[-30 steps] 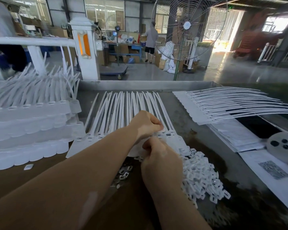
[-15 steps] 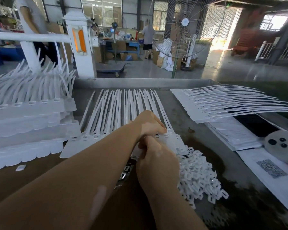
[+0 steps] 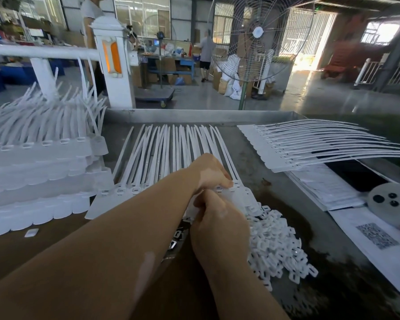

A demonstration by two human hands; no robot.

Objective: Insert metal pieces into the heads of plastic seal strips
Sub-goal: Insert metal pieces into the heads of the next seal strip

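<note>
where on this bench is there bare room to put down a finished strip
Bare metal lies between the middle row of strips and the right-hand fan of strips, up to the back rim. Brown surface is free near the left stacks. Around both hands and the pile of white clips it is crowded.

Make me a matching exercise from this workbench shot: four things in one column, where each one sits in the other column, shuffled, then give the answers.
Things:
1. stacked seal strips
2. pile of small white plastic pieces
3. pedestal fan
4. fanned strip sheet

Places:
A. on the floor beyond the far edge of the table
B. at the table's left side
C. at the table's right side, tails pointing right
D. on the table just right of the right hand

Pairs: 1-B, 2-D, 3-A, 4-C
</note>
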